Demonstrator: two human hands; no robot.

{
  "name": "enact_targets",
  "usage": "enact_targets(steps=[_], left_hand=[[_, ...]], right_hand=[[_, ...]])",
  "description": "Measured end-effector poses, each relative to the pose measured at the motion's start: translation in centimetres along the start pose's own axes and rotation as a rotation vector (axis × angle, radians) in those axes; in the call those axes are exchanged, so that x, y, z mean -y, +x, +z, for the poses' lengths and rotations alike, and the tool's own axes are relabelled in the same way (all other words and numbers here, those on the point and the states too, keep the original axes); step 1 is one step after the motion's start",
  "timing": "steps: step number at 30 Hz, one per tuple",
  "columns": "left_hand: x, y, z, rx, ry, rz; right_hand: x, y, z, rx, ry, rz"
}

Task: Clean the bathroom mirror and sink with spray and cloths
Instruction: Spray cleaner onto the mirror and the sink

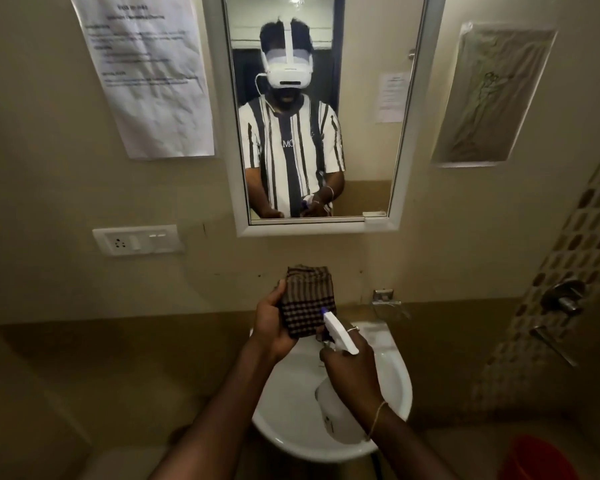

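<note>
This is looking like a small bathroom, possibly a shared one. A white basin sink [395, 386] is projecting from a beige wall, with a metal tap [383, 299] sticking out above it and a white-framed mirror [361, 150] hanging higher up. On the right, a strip of mosaic tiles [568, 244] is running down the wall beside a metal mixer valve [563, 297], and a red bucket [537, 459] is sitting in the lower corner. A printed notice [146, 74] is hanging left of the mirror, above a white switch and socket plate [137, 240].
</note>
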State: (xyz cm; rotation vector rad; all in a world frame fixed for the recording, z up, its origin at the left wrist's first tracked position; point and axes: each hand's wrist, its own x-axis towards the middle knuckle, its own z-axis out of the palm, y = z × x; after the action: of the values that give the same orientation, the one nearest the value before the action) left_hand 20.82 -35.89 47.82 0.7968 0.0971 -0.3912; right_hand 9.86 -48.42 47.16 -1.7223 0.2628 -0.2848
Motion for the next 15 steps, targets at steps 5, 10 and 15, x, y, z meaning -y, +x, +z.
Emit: enact_targets(steps=[5, 10, 15], left_hand=[[-0.2, 0.4, -0.4, -0.035, 0.003, 0.024], [-0.4, 0.9, -0.3, -0.022, 0.001, 0.021], [-0.7, 1.4, -0.1, -0.035, 0.003, 0.015]], right_hand=[[0.2, 0.1, 1.7, 0.041, -0.026, 0.026], [0.4, 1.1, 3.4, 0.006, -0.045, 0.056], [0.3, 1.9, 3.8, -0.038, -0.063, 0.048]])
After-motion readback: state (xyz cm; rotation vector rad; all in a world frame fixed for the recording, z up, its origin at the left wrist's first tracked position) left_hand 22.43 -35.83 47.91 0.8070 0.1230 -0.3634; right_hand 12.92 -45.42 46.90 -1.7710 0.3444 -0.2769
